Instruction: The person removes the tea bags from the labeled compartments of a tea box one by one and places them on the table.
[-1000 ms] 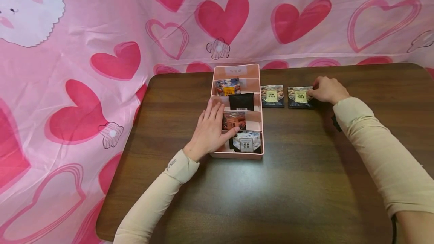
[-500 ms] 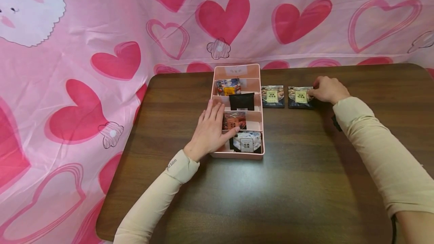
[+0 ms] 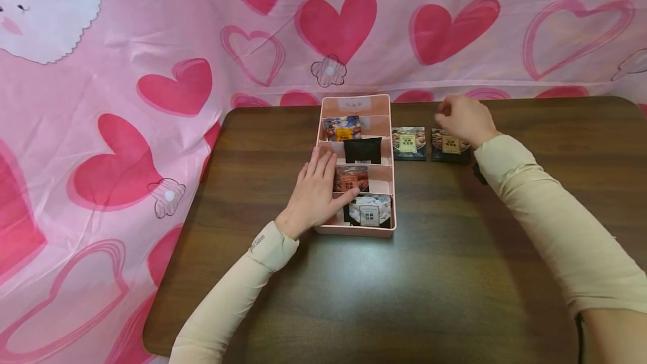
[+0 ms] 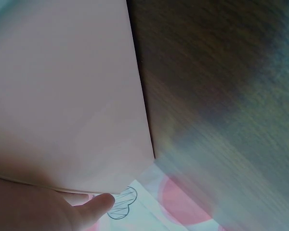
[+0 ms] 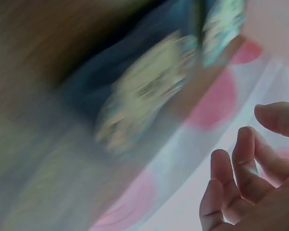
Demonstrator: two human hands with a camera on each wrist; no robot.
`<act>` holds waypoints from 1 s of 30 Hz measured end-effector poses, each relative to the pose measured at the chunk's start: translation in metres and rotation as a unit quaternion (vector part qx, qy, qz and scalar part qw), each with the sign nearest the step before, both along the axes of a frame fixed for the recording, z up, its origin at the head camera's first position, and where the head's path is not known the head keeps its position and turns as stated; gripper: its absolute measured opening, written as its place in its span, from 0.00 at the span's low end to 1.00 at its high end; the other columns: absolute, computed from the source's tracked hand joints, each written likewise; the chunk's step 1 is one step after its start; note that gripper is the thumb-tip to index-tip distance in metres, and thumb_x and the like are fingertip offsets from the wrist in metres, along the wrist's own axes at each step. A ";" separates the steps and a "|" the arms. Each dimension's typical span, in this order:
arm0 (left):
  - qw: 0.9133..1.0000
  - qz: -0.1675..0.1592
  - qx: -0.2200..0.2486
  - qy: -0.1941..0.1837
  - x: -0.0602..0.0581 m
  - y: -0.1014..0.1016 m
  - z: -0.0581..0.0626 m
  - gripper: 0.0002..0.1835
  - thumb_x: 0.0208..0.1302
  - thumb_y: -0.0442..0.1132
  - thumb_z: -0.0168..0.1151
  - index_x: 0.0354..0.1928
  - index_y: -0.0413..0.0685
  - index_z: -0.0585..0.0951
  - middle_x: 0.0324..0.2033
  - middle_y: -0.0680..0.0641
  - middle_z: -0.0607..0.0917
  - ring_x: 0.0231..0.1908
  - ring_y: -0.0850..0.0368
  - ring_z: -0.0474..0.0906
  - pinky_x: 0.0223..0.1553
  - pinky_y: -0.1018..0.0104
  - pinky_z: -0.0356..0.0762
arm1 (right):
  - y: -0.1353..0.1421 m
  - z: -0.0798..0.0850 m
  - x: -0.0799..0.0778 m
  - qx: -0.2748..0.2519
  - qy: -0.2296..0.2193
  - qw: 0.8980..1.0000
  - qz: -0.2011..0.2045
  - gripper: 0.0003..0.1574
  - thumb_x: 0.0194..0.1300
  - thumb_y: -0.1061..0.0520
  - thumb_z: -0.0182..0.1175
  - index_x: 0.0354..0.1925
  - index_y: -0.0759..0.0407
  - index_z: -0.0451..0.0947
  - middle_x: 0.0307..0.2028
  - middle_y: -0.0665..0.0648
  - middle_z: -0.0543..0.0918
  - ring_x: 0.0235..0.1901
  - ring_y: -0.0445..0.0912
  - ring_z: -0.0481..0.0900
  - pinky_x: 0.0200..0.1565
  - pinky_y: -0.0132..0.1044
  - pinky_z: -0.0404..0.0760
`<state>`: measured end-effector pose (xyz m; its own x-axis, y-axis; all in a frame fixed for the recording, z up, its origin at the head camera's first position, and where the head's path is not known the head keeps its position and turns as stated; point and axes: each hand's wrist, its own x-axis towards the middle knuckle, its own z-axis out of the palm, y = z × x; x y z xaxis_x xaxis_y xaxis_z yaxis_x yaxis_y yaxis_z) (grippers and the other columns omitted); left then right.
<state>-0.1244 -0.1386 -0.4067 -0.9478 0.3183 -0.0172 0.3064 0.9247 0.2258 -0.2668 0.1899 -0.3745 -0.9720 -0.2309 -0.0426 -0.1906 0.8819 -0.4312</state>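
Note:
My left hand (image 3: 314, 198) lies over the near left rim of a pink divided box (image 3: 356, 231), fingers extended and thumb reaching across a compartment. In the left wrist view, the hand (image 4: 53, 207) shows at the box's outer wall (image 4: 72, 96). My right hand (image 3: 469, 119) hovers, holding nothing, above the far edge of a dark tea packet (image 3: 450, 145) with a yellow-green label. Its loosely bent fingers (image 5: 248, 168) stand apart from that packet in the right wrist view. A matching tea packet (image 3: 408, 142) lies flat between it and the box.
Compartments of the box hold a blue-and-orange packet (image 3: 342, 129), a black packet (image 3: 363, 151), a red-brown packet (image 3: 351, 178) and a white-and-blue packet (image 3: 371, 211). A pink heart-patterned cloth (image 3: 389, 32) hangs behind the wooden table (image 3: 384, 296).
My right hand has let go of the right-hand tea packet and risen up and left above it. The left hand stays on the box; the view has shifted slightly.

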 end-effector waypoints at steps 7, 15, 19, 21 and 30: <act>1.000 0.003 0.001 0.000 0.000 0.001 0.001 0.50 0.63 0.75 0.37 0.75 0.45 0.53 0.75 0.43 0.54 0.77 0.46 0.34 0.71 0.40 0.50 | -0.056 0.010 0.003 -0.077 0.078 0.992 0.057 0.17 0.67 0.54 0.53 0.45 0.65 0.79 0.39 0.65 0.84 0.39 0.57 0.79 0.45 0.52 0.76; 1.000 0.001 0.003 0.001 0.000 0.002 0.000 0.51 0.62 0.76 0.36 0.75 0.45 0.52 0.75 0.43 0.54 0.77 0.47 0.33 0.71 0.40 0.51 | -0.111 0.016 0.014 -0.099 0.081 0.985 0.115 0.15 0.65 0.56 0.58 0.46 0.64 0.81 0.41 0.62 0.84 0.42 0.55 0.78 0.49 0.51 0.78; 1.000 0.002 0.003 -0.002 0.001 0.002 0.000 0.51 0.62 0.76 0.37 0.75 0.46 0.52 0.75 0.43 0.53 0.77 0.48 0.32 0.71 0.41 0.51 | -0.128 0.015 0.017 -0.087 0.062 0.986 0.125 0.18 0.65 0.55 0.60 0.50 0.63 0.80 0.45 0.62 0.84 0.43 0.54 0.80 0.51 0.51 0.79; 1.000 0.001 0.003 -0.001 0.001 0.002 0.000 0.51 0.62 0.76 0.37 0.75 0.45 0.52 0.75 0.43 0.53 0.77 0.48 0.32 0.71 0.40 0.51 | -0.133 0.013 0.018 -0.084 0.055 0.987 0.124 0.19 0.64 0.54 0.61 0.51 0.63 0.79 0.45 0.62 0.84 0.42 0.54 0.80 0.51 0.51 0.79; 1.000 0.000 0.005 0.002 0.002 0.001 0.001 0.50 0.63 0.75 0.38 0.75 0.45 0.53 0.76 0.44 0.53 0.77 0.47 0.34 0.71 0.41 0.52 | -0.141 0.006 0.021 -0.078 0.050 0.989 0.112 0.20 0.66 0.53 0.60 0.52 0.63 0.78 0.44 0.62 0.82 0.42 0.54 0.77 0.51 0.53 0.77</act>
<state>-0.1227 -0.1376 -0.4054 -0.9478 0.3186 -0.0111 0.3073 0.9226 0.2333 -0.2454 0.0487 -0.3688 -0.8935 -0.4370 0.1034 -0.4217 0.7372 -0.5279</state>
